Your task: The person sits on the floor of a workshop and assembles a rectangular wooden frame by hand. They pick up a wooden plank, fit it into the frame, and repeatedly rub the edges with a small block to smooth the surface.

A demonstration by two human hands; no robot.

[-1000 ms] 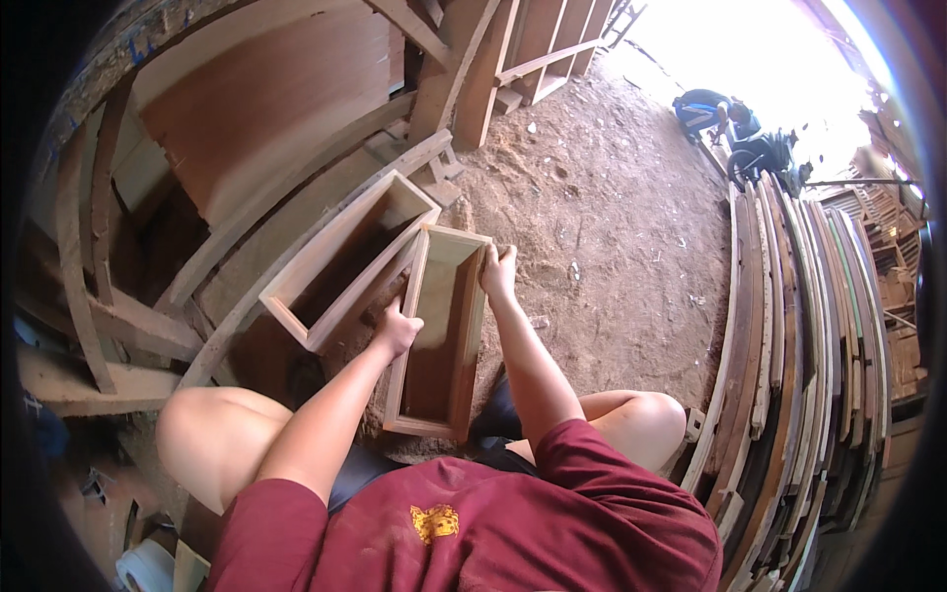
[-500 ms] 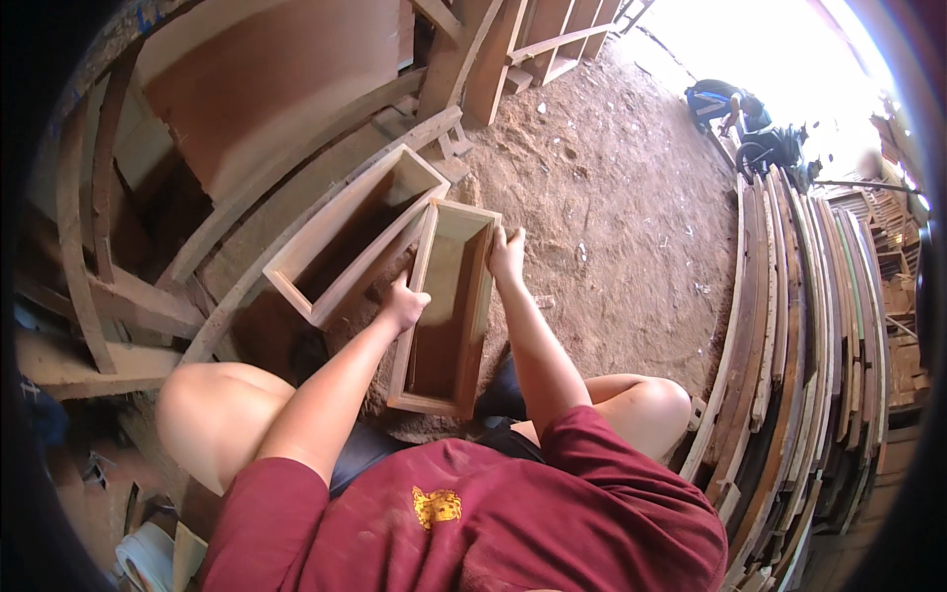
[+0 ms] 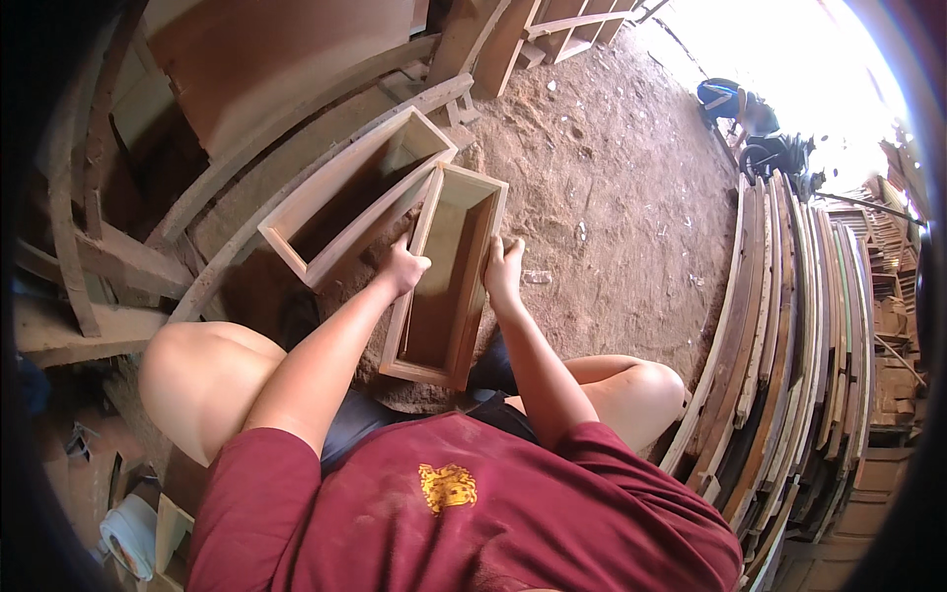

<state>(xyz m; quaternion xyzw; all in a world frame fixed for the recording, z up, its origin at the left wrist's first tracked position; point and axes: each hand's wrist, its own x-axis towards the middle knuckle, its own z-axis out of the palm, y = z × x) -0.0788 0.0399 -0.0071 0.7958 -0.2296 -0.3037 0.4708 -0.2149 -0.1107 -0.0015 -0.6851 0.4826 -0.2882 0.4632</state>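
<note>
**Left hand (image 3: 402, 268) and right hand (image 3: 503, 268) hold a long, rectangular, pale-brown open wooden box (image 3: 471, 288)**

A rough, brown dirt floor (image 3: 631, 187) spreads through the middle of the view. Along the right side runs a big stack of long, narrow wooden planks (image 3: 764, 345) in browns and greys, bent by the lens. At the upper left stands a broad, flat, reddish-brown wooden panel (image 3: 296, 64). In the lower part, the person wears a maroon short-sleeved cloth shirt (image 3: 395, 523), with bare knees spread to either side.

The held box lies between the knees and forearms, just ahead of the shirt, its open side facing up. Just to its left, a second pale-brown, rectangular open wooden box (image 3: 383, 214) slants away; their far corners meet in view, though actual contact is unclear.

The left grip is closed around the box's left wall, thumb over the rim. The right grip is closed against the outer right wall, nearer the far end; its thumb is hard to make out. A small, pale, flat piece (image 3: 537, 277) lies on the floor beside the right hand.
</note>
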